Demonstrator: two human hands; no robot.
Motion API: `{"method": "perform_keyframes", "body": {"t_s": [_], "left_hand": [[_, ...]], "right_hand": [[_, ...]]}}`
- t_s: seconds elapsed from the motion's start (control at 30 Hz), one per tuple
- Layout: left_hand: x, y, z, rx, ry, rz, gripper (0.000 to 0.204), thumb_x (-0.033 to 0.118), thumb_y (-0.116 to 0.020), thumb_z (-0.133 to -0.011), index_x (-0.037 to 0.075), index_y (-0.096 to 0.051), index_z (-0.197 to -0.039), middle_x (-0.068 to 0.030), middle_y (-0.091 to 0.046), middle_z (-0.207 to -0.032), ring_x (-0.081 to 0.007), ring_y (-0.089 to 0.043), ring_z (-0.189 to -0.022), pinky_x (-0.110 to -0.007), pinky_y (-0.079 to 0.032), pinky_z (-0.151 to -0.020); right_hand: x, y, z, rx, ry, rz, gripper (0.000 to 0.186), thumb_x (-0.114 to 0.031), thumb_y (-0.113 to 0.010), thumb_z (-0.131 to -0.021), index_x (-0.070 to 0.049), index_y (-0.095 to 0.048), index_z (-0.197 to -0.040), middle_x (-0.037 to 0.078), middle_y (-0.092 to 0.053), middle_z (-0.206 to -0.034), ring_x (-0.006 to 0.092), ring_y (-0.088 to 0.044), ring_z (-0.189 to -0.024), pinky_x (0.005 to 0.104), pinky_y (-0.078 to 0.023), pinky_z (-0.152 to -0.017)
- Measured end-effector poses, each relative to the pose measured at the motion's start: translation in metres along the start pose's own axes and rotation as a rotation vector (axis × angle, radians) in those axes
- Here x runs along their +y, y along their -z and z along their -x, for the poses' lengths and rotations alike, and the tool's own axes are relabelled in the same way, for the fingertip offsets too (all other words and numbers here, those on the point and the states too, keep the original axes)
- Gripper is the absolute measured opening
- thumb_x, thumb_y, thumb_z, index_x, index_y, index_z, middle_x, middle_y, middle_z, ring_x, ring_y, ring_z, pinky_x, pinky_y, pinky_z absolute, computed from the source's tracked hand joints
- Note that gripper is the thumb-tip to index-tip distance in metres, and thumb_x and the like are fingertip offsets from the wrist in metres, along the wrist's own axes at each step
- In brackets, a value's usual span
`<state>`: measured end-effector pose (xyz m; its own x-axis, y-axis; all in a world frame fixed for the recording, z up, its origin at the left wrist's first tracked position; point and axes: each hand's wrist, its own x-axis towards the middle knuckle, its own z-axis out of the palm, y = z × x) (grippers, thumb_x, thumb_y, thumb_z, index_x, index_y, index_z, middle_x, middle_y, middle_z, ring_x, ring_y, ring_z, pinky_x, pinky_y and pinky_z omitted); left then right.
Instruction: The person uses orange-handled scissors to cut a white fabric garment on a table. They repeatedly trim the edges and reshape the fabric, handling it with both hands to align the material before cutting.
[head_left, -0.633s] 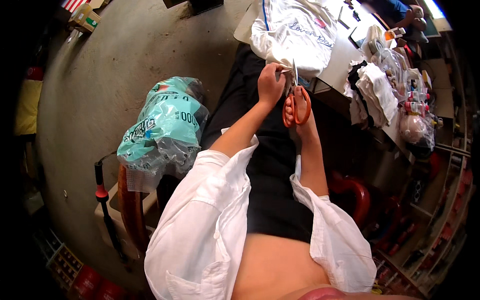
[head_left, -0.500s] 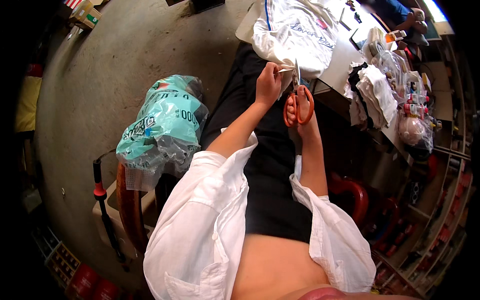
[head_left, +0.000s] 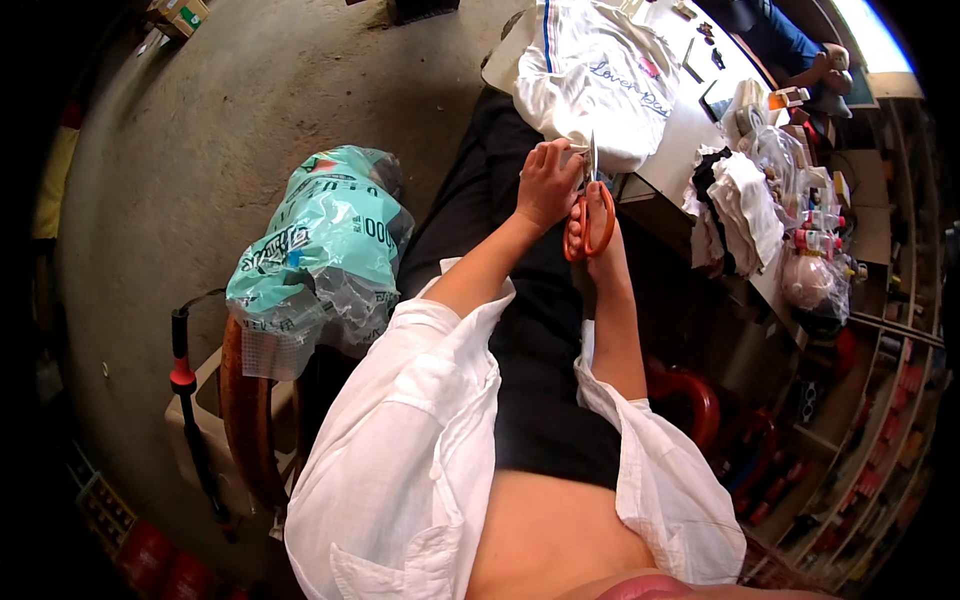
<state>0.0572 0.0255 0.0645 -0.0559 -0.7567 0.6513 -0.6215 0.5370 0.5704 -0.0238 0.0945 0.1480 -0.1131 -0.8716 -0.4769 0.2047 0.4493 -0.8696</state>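
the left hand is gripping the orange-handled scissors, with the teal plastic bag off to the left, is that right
Not quite: the head view shows the orange-handled scissors in the right hand, not the left hand. The teal plastic bag is indeed off to the left.

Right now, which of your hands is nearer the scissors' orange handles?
Right. The right hand grips the orange handles; the left hand is above and left of them in view, near the blades.

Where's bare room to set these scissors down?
On the table, a narrow strip between white shirt and cloth pile; wider, the floor between teal bag and cardboard box. Bottles and clear plastic crowd the table's right side.
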Motion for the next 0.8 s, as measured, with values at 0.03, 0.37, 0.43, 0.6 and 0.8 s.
{"method": "perform_keyframes", "body": {"t_s": [0.03,0.37,0.43,0.6,0.8], "left_hand": [[0.000,-0.003,-0.001,0.004,0.031,-0.003,0.022,0.018,-0.066,-0.067,0.010,-0.056,-0.086,-0.0080,-0.050,-0.097,-0.0269,-0.050,-0.091,-0.040,-0.042,-0.078],[-0.001,0.019,0.011,-0.147,0.052,0.235,0.011,0.004,-0.060,-0.076,0.004,-0.051,-0.083,-0.0138,-0.052,-0.078,-0.0334,-0.056,-0.070,-0.038,-0.047,-0.060],[0.006,0.033,0.012,-0.228,0.090,0.283,0.011,0.003,-0.059,-0.076,0.004,-0.051,-0.084,-0.0136,-0.052,-0.079,-0.0341,-0.056,-0.069,-0.039,-0.047,-0.058],[0.014,0.049,0.012,-0.316,0.124,0.321,0.011,0.002,-0.058,-0.076,0.005,-0.051,-0.084,-0.0130,-0.052,-0.079,-0.0354,-0.057,-0.067,-0.040,-0.047,-0.057],[0.023,0.054,0.010,-0.358,0.106,0.335,0.005,0.004,-0.053,-0.079,0.005,-0.049,-0.081,-0.0122,-0.051,-0.077,-0.0353,-0.056,-0.066,-0.040,-0.047,-0.058]], "right_hand": [[-0.002,-0.005,0.003,0.018,0.028,-0.025,0.047,-0.055,-0.049,-0.088,-0.010,-0.048,-0.073,-0.003,-0.044,-0.053,0.0050,-0.038,-0.037,0.0171,-0.030,-0.035],[0.004,0.006,-0.004,0.035,-0.120,-0.106,0.052,-0.061,-0.050,-0.084,-0.010,-0.047,-0.077,-0.002,-0.044,-0.060,0.0071,-0.041,-0.043,0.0204,-0.033,-0.040],[0.002,0.004,-0.004,0.011,-0.152,-0.107,0.052,-0.062,-0.050,-0.083,-0.010,-0.048,-0.078,-0.002,-0.044,-0.063,0.0067,-0.041,-0.047,0.0201,-0.033,-0.041],[0.003,0.016,-0.015,-0.099,-0.225,-0.253,0.056,-0.067,-0.051,-0.079,-0.011,-0.047,-0.080,-0.003,-0.041,-0.069,0.0065,-0.039,-0.052,0.0190,-0.031,-0.043],[-0.007,0.025,-0.021,-0.232,-0.332,-0.429,0.066,-0.075,-0.047,-0.074,-0.009,-0.046,-0.078,-0.002,-0.041,-0.069,0.0086,-0.038,-0.052,0.0186,-0.030,-0.043]]}}
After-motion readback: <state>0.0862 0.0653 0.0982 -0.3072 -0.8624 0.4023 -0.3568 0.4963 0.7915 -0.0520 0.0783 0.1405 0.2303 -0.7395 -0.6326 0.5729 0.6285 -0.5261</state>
